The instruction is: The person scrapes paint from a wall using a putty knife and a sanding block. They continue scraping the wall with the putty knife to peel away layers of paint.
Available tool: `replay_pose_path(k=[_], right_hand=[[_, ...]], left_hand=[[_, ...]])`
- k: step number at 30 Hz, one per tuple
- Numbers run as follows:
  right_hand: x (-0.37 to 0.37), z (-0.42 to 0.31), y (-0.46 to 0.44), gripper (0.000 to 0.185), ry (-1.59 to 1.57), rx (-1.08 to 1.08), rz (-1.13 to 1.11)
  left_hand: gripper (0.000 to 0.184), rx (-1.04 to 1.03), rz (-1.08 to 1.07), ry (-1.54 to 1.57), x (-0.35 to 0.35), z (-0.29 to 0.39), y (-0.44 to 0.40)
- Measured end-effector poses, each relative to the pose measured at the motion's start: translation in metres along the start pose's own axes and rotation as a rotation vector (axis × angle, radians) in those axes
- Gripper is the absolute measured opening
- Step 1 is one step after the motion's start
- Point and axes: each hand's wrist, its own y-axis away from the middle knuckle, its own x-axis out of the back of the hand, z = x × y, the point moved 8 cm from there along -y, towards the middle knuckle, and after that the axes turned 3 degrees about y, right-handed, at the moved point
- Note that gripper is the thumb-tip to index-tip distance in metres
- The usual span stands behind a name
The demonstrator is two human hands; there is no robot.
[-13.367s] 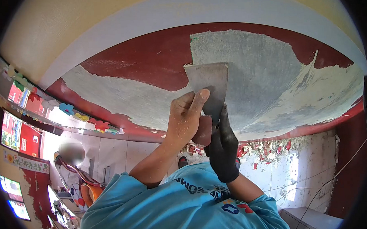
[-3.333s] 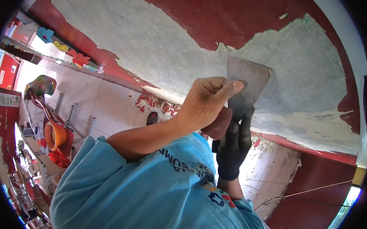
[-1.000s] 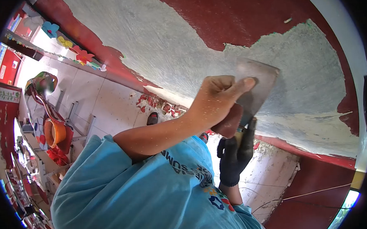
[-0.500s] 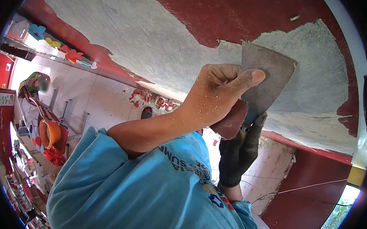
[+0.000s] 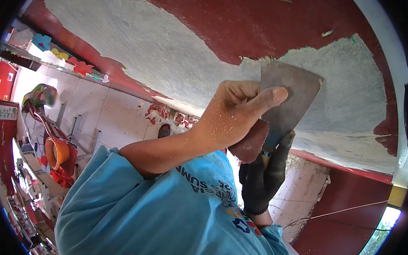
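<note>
A paint scraper with a broad grey blade (image 5: 293, 94) is held in front of the wall (image 5: 347, 71). Its upper corner lies at the torn edge of the red paint in this view. My bare left hand (image 5: 239, 110) is closed on the blade, thumb flat on the near face and fingers mostly hidden behind. Below that palm sticks out a flat reddish-brown piece (image 5: 250, 143); I cannot tell its kind. My right hand (image 5: 263, 179), in a black glove, is wrapped round the scraper's handle (image 5: 265, 157), with one finger stretched along the blade. Pale dust specks my left hand.
Red paint (image 5: 254, 20) borders a bare grey patch on the wall. Paint flakes (image 5: 160, 112) lie at the wall's foot on the tiled floor (image 5: 117, 113). An orange bucket (image 5: 57, 153) stands on the left. A thin cable (image 5: 348, 208) crosses at lower right.
Both hands and the scraper have shifted slightly down and left in view. Both grips look the same, and the reddish-brown piece has moved along with them.
</note>
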Motion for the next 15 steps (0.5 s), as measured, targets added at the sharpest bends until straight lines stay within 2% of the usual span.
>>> replay_pose_path(k=[2, 3, 4, 7, 8, 9, 11, 13, 15], right_hand=[[0.0, 0.002, -0.001, 0.065, 0.079, -0.025, -0.009], [-0.001, 0.005, 0.002, 0.065, -0.014, -0.064, -0.029], [-0.004, 0.007, 0.002, 0.065, -0.111, -0.088, -0.042], [-0.006, 0.003, 0.005, 0.065, -0.13, -0.062, -0.007], [-0.004, -0.015, -0.002, 0.065, 0.088, 0.133, -0.019], [-0.004, -0.016, -0.002, 0.065, 0.088, 0.117, -0.017], [-0.005, -0.005, 0.001, 0.065, -0.061, -0.066, -0.013], [-0.009, 0.002, 0.003, 0.065, -0.112, -0.112, -0.026], [-0.008, -0.008, 0.005, 0.064, 0.038, 0.092, 0.031]], left_hand=[[0.044, 0.037, 0.01, 0.016, 0.001, -0.003, 0.0], [0.045, 0.065, 0.02, 0.029, 0.001, -0.003, 0.002], [0.045, 0.205, 0.035, 0.123, -0.003, -0.009, 0.008], [0.045, 0.081, -0.068, -0.013, 0.0, -0.007, 0.005], [0.044, 0.057, -0.056, -0.001, 0.003, -0.007, 0.004], [0.044, 0.073, -0.059, -0.001, 0.002, -0.007, 0.004], [0.044, 0.085, 0.028, 0.038, 0.004, -0.002, 0.003], [0.043, 0.166, 0.033, 0.11, 0.004, -0.006, 0.01], [0.043, 0.117, 0.055, -0.062, 0.01, -0.008, 0.01]])
